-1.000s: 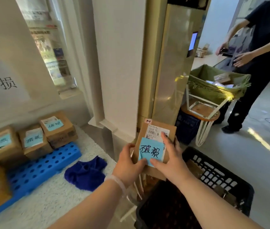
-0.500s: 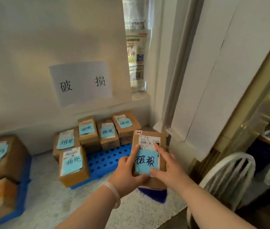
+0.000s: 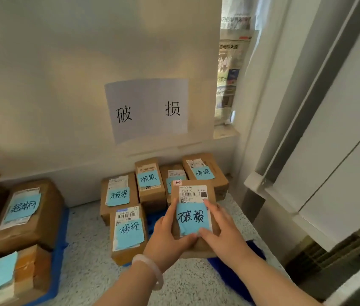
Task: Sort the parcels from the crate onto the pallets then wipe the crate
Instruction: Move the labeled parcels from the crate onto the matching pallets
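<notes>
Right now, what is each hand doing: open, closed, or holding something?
Left hand: holds the parcel by its left edge.
Right hand: holds the same parcel by its right edge.

Soft, fairly dim daylight seems to come through the newspaper-covered window pane [image 3: 232, 74] at upper right, with faint warm patches on the plain white wall [image 3: 64, 62]. Shadows are weak. Wide-angle distortion bends the long grey frame strip [image 3: 307, 96], and the right edge is blurred.

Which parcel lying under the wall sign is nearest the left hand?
The front-row parcel, right beside the left hand gripping the carried parcel; the other four lie farther back.
</notes>
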